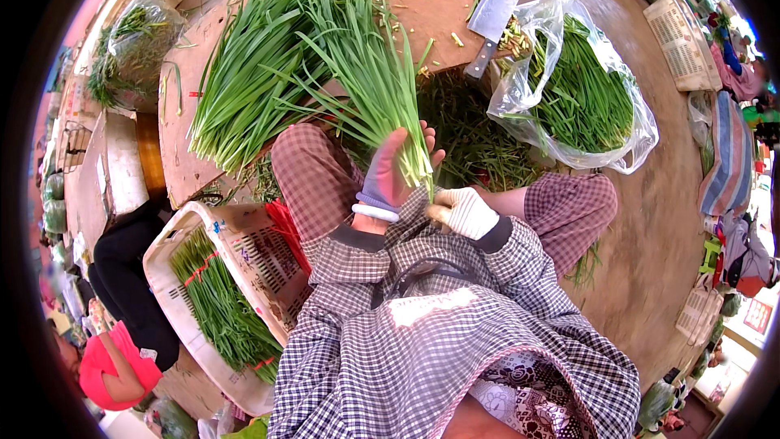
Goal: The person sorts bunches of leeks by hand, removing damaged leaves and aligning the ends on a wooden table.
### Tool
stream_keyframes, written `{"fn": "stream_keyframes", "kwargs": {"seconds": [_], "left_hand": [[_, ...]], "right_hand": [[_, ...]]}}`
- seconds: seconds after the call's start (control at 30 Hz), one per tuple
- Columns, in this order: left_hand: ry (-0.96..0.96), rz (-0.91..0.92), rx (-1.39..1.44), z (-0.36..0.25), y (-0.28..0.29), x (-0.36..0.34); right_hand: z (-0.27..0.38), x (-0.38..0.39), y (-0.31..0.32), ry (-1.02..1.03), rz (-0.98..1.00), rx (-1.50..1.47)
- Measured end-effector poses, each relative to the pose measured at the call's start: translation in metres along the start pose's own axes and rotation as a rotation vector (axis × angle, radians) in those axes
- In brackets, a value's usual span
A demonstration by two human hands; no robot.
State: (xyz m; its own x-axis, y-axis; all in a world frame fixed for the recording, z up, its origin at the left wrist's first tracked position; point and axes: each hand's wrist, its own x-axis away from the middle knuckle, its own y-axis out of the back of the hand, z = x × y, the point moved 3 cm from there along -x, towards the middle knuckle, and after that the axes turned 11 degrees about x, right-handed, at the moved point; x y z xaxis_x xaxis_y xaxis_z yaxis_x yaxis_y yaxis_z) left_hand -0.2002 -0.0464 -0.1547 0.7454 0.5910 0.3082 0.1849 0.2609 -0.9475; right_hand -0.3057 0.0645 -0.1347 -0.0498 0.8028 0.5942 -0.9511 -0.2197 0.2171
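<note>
Leafy stalks (pixel 258 73) lie on the board (pixel 185 150), left of a cleaver (pixel 493 15); trimmings (pixel 467 138) apparently beneath.

The table (pixel 182 150) is reddish tan, the pile of leaves (pixel 260 65) on it deep green. On the table's near side: a bright green bunch (pixel 380 73) — paling to whitish stems (pixel 416 161) — a purple-pink left glove (pixel 382 183), white right glove (pixel 465 213), maroon-checked trousers (pixel 313 171), dark-and-white gingham smock (pixel 325 366) and cream crate (pixel 272 293).
</note>
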Motion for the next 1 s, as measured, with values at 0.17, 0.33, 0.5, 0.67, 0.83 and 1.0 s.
{"fn": "stream_keyframes", "kwargs": {"seconds": [0.17,0.33,0.5,0.67,0.83,1.0], "left_hand": [[-0.006,0.089,-0.097,-0.002,0.004,0.002],[-0.039,0.085,-0.123,-0.004,0.012,0.000],[-0.028,0.041,-0.056,-0.004,0.015,0.002],[-0.105,-0.011,-0.202,-0.006,0.019,-0.001],[-0.111,-0.004,-0.164,-0.005,0.029,-0.003],[-0.114,-0.042,-0.404,-0.003,0.037,-0.008]], "right_hand": [[0.007,-0.021,0.023,0.198,-0.229,0.102],[0.022,-0.039,0.029,0.459,-0.174,0.385],[0.031,-0.021,0.051,0.251,-0.255,0.341],[0.060,-0.023,0.029,0.519,-0.352,0.508],[0.064,-0.039,0.010,0.458,-0.431,0.855],[0.060,-0.041,0.007,0.688,-0.440,0.885]]}}
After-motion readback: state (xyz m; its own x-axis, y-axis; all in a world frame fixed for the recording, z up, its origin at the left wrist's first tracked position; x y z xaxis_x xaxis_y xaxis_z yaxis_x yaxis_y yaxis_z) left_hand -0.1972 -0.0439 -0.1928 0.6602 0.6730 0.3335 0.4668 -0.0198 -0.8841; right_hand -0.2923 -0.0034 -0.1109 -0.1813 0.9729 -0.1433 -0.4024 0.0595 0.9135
